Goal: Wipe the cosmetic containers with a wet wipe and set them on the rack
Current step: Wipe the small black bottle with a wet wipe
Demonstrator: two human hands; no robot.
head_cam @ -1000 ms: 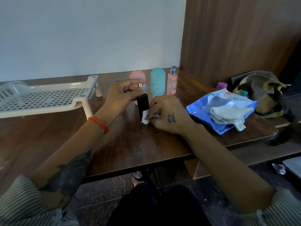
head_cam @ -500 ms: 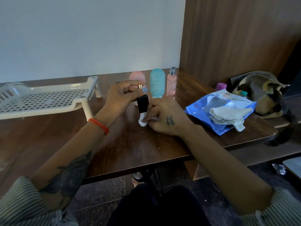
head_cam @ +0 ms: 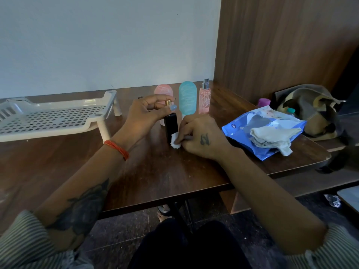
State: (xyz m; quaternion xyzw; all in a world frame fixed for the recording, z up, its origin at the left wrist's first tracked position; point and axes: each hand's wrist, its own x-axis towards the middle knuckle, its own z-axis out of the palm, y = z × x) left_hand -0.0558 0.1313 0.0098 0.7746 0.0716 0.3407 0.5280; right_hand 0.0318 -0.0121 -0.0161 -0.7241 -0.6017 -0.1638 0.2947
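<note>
Wiping the black bottle on the tabletop.

Your left hand [head_cam: 144, 113] has its grip clamped on the gold cap of the black bottle [head_cam: 171, 127], upright on the tabletop [head_cam: 155, 171]. Your right hand [head_cam: 198, 136] pinches the wet wipe [head_cam: 175, 141] against its base. The rack [head_cam: 58, 117] stands left.

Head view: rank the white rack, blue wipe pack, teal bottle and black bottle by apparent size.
1. White rack, partly cut off at the frame edge
2. Blue wipe pack
3. Teal bottle
4. Black bottle, though hands partly cover it and it stands nearer, so this last pair is unsure.
</note>
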